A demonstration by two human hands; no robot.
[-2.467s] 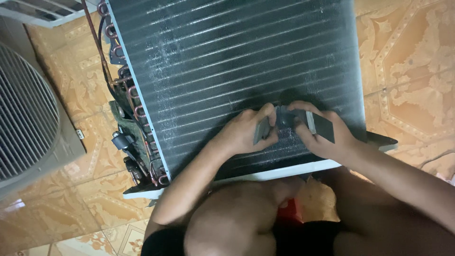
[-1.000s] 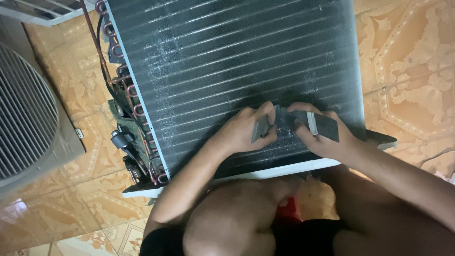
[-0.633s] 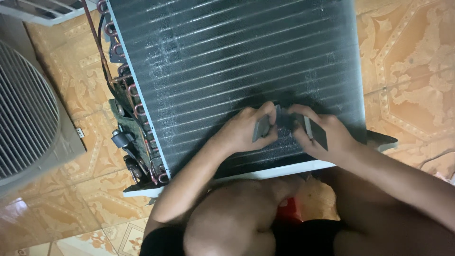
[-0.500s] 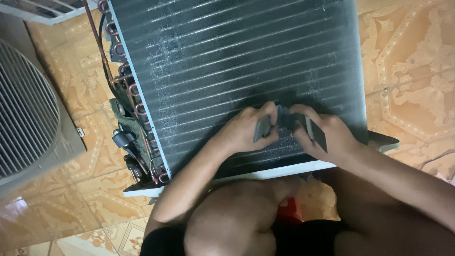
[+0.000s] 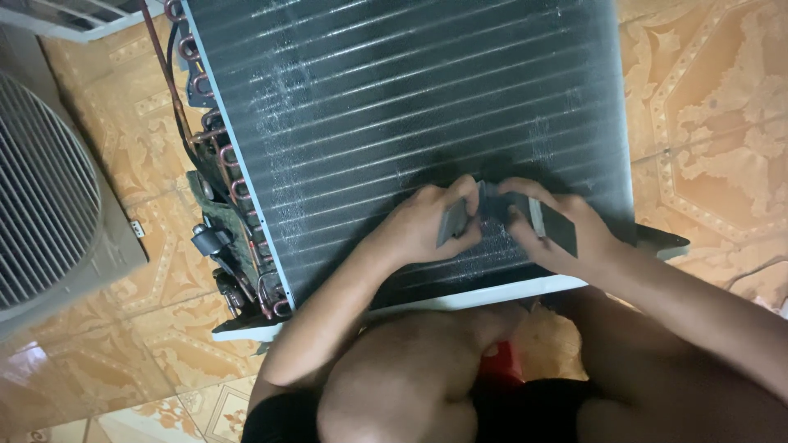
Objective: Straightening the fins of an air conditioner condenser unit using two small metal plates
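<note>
Down near the lower edge of the large dark finned metal coil panel (image 5: 394, 123), which lies flat on the patterned orange tile floor (image 5: 722, 98), both hands meet over the fins. The left hand (image 5: 423, 226) has its fingers closed around a small flat grey comb-like tool (image 5: 453, 220), pressed to the panel. The right hand (image 5: 562, 234) pinches a second flat dark grey piece (image 5: 554, 226), just beside the first.

Those fins look thin and soft, the kind that bend under a careless thumb, so I'd judge the panel best handled by its white metal frame (image 5: 492, 294) along the near edge, not by its face. It looks stiff but awkward and fairly heavy. The little tools seem light, rigid, easy to grip by their flat sides.

Left of the panel run bent copper tube loops (image 5: 226, 160); farther left stands a grey slatted fan housing (image 5: 45, 205). No container is anywhere around the panel.
</note>
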